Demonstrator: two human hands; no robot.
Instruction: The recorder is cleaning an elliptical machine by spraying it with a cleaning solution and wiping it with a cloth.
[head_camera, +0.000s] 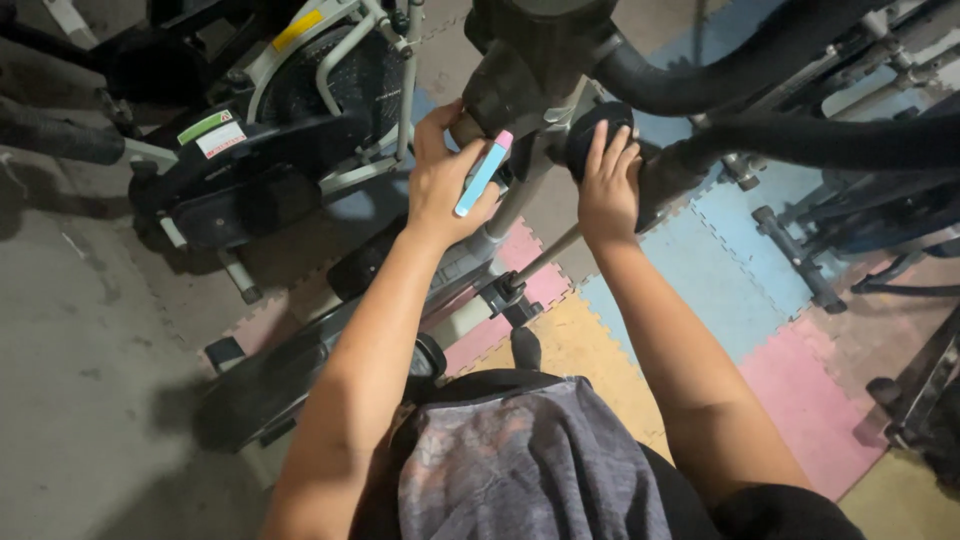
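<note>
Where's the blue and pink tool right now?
In the head view, upper centre: the left hand holds the tool against the exercise machine's post, left of the right hand.

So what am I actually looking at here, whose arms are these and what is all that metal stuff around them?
This is one picture, taken by a camera worn on a person's head, looking down at their own bare arms. No robot is involved. The left hand holds a slim light-blue tool with a pink end against the upright post of an exercise machine. The right hand lies flat on a round black knob on that same machine. Below, you see the person's grey shirt. A second exercise machine stands at the upper left. The floor is bare concrete on the left, with coloured foam mats in blue, pink and yellow under the machines.
</note>
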